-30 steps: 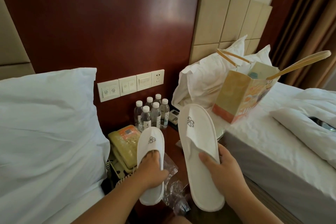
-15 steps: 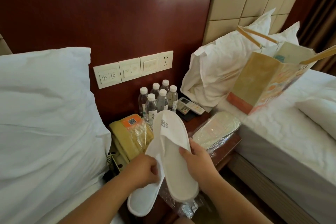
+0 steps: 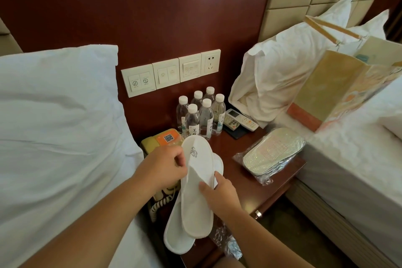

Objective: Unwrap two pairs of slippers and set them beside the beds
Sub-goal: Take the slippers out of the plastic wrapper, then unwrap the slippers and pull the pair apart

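Head view: toward the right side of the tabletop point(image 3: 280, 180) lies the wrapped pair point(image 3: 272, 152), in slick plastic best pinched at a loose edge. Over the tabletop's front, the unwrapped slippers point(image 3: 198, 191) are stacked and look light and floppy. The left hand point(image 3: 162, 165) pinches the top one's edge; the right hand point(image 3: 219, 196) grips its middle.

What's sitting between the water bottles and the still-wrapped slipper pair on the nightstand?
In the head view, a white remote control lies on a dark flat item beside the water bottles, then bare nightstand up to the wrapped slipper pair.
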Tool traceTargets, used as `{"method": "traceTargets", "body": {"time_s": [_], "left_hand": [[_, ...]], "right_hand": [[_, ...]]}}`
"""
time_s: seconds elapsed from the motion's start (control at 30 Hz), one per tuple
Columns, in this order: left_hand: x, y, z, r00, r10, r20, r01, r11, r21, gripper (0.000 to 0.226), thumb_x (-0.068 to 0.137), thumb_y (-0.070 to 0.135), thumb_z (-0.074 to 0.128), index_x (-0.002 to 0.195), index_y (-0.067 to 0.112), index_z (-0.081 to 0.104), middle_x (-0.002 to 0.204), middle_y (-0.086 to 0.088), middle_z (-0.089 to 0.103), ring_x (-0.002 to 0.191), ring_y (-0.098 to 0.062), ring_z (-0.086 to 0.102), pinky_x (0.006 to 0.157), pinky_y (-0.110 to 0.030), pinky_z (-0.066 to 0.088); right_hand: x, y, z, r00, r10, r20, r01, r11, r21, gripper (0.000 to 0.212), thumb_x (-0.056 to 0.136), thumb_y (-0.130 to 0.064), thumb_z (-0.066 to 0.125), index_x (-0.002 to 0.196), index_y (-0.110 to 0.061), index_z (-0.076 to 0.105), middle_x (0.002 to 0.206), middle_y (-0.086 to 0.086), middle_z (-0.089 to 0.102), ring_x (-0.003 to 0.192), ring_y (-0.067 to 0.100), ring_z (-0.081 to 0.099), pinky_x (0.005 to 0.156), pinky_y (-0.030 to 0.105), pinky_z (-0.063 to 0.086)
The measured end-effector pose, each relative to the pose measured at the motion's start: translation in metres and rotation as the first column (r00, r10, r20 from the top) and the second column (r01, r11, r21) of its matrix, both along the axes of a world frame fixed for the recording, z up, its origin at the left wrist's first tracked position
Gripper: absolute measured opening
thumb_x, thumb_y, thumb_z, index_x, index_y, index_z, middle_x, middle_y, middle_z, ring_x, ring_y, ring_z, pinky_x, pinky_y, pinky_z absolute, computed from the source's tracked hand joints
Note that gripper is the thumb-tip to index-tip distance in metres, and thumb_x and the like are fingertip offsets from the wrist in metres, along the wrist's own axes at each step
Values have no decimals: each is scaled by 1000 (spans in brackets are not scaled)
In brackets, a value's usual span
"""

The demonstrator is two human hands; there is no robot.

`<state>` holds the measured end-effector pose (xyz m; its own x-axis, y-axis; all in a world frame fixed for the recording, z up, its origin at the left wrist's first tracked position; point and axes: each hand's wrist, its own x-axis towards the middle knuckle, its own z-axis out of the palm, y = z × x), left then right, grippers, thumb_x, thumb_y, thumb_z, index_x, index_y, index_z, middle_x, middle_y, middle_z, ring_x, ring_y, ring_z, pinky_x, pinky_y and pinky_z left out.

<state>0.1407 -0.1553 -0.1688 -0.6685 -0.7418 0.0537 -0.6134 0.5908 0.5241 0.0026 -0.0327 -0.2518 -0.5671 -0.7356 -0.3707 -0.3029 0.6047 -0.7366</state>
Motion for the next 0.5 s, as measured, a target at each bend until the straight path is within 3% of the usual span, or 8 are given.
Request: {"method": "traceTargets", "body": {"time_s": [0.1,0.2,0.37,0.5], "left_hand": [[-9,5,1,998,-30,-47,29,999,-32,22,80,30,72,69,36,54,76,30,49,65,-1,59,52,-19,47],[-18,9,-1,996,-57,-75,51,995,-86,23,81,30,70,74,43,52,84,27,54,69,2,56,54,-10,39],[-36,15,-6,992,-86,-96,76,991,-109,17,82,37,68,83,45,54,94,29,50,78,3,55,61,-17,50],[-62,22,-5,982,-165,-93,153,981,-117,12,82,37,64,86,43,55,98,27,48,88,4,53,66,-19,46]], "right_hand": [[-4,-2,4,1000,25,-4,-25,999,28,87,85,-67,63,157,-27,35,142,5,51,117,26,62,87,39,60],[-15,2,12,999,22,23,-22,1000,-4,101,73,-76,63,159,-33,32,140,4,48,119,27,60,92,42,58],[-57,21,22,971,-226,80,234,965,-118,85,84,-61,69,157,-32,36,143,3,51,121,21,59,98,40,55],[-99,35,14,909,-406,96,415,904,-107,79,86,-46,75,154,-24,41,147,7,52,122,23,59,83,29,50]]}}
